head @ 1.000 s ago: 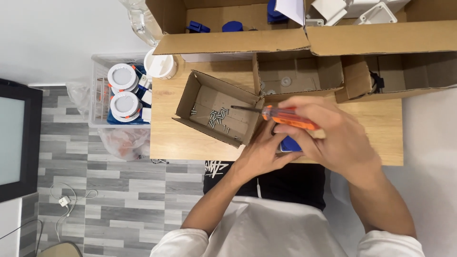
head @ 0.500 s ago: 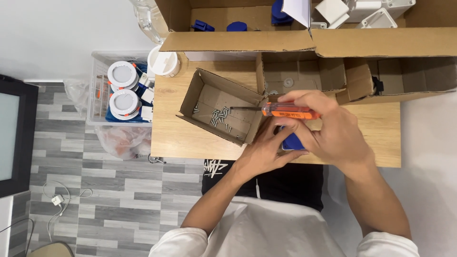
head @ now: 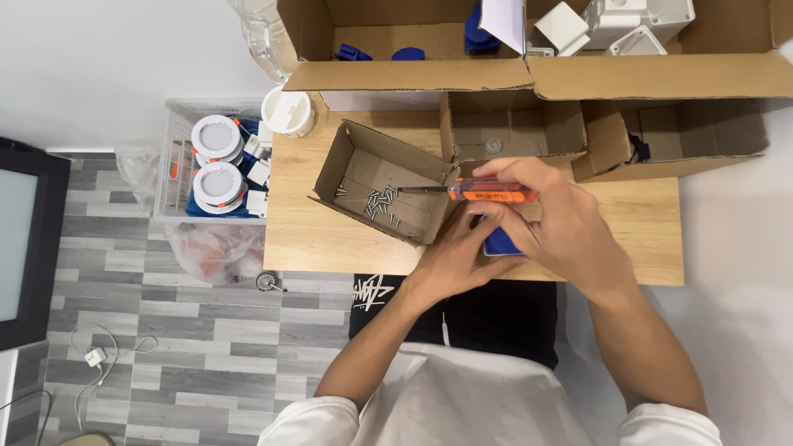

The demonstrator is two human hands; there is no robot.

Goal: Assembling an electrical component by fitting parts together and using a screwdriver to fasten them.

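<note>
— What is the person at the wooden table (head: 330, 239) holding?

— An orange-handled screwdriver (head: 487, 192), pinched in the fingers of the right hand (head: 562, 227). The hand is closed around the handle, and the tool lies nearly level, its long axis running left to right across the table.

— Which way does the tip point?

— Left. The metal shaft reaches over the rim of a small open cardboard box (head: 384, 194) standing at an angle on the table, and the tip ends just above a scatter of small silver screws (head: 382, 202) on the box floor. Whether it touches one, I cannot tell.

— And the other hand?

— The left hand (head: 454, 256) sits just near of the screwdriver, under and beside the right hand. It is wrapped on a small blue part (head: 500, 244), of which only a corner shows between the two hands. The left hand is also the one closer to the box of screws, its fingertips almost at the box's right wall.

— What else is around?

— Larger open cardboard boxes (head: 661, 74) line the far edge of the table, with blue and white pieces inside. Left of the table, a clear crate (head: 178, 165) holds round white fittings (head: 216, 138).
</note>
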